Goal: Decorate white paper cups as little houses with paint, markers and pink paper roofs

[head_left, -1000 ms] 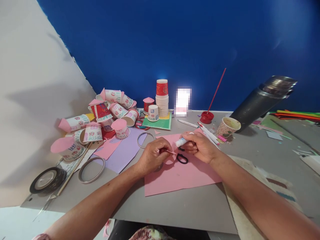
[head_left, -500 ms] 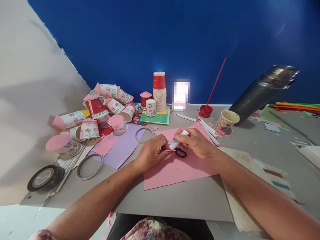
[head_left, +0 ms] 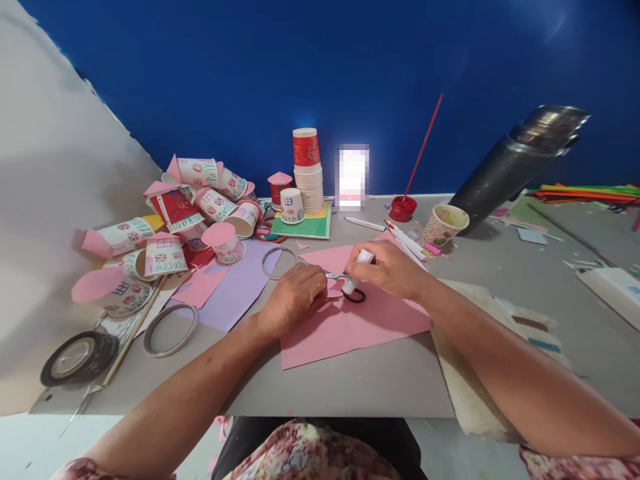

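My right hand (head_left: 385, 270) is closed in a pinch around a white tube (head_left: 351, 283), tilted with its lower end down. I judge the high grip is chosen to leave that end free. My left hand (head_left: 299, 293) is mostly closed, thumb and fingers pinching a small pink paper piece (head_left: 334, 288) that projects toward the tube; held by one edge, it presumably leaves the rest exposed. Contact between tube and piece cannot be determined.

Both are above a pink sheet (head_left: 350, 337), which probably shields the bench (head_left: 260, 393). Scissors (head_left: 356, 301) with a black handle lie just beside the tube, apparently for easy reach. Plain paper cups (head_left: 313, 190) stand nested upside down, presumably for stability.

Markings: the tube's print is too blurred to read. The red topmost cup (head_left: 305, 148) bears an illegible gold figure. The heaped decorated cups (head_left: 166, 257) carry drawn windows and flowers; I make out no words. No brand is legible on the dark flask (head_left: 505, 170).
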Demonstrator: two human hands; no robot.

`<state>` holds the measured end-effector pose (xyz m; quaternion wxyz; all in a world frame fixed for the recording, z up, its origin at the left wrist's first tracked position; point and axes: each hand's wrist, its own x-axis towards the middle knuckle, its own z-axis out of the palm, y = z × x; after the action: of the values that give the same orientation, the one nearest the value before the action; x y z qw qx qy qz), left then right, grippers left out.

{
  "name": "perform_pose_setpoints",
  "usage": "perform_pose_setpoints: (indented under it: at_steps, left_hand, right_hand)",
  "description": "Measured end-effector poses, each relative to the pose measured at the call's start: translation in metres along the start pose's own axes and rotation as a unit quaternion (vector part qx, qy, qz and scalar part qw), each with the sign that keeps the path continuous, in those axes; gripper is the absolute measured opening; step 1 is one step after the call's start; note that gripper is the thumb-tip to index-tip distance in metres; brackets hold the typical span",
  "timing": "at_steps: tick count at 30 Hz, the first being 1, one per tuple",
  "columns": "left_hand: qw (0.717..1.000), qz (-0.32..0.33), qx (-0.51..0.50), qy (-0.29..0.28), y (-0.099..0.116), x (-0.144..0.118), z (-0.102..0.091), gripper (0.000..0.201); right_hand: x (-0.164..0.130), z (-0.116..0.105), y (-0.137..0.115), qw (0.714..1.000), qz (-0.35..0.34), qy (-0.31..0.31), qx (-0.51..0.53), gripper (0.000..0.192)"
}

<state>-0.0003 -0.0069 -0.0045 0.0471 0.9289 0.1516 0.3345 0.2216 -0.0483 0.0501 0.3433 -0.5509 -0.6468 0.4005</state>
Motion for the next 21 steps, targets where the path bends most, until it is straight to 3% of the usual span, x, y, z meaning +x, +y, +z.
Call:
perform_pose_setpoints:
  at_steps: [3, 10, 17, 21]
  left_hand:
    - [1.0, 0.017, -0.001, -0.011, 0.004, 0.002, -0.003, 0.032]
    - [0.998, 0.052, 0.035, 0.013, 0.011, 0.004, -0.006, 0.028]
    - [0.999, 0.032, 0.0, 0.023, 0.011, 0.004, -0.007, 0.03]
    - [1.0, 0.026, -0.007, 0.01, 0.013, 0.005, -0.008, 0.031]
  right_hand:
    - [-0.001, 0.002, -0.002, 0.998, -0.01, 0.058, 0.018, 0.019]
    - [-0.002, 0.02, -0.001, 0.999, -0.005, -0.009, 0.047, 0.015]
    - [-0.006, 0.015, -0.005, 0.996, -0.032, 0.055, 0.065, 0.018]
    - [-0.007, 0.015, -0.007, 0.997, -0.023, 0.038, 0.067, 0.019]
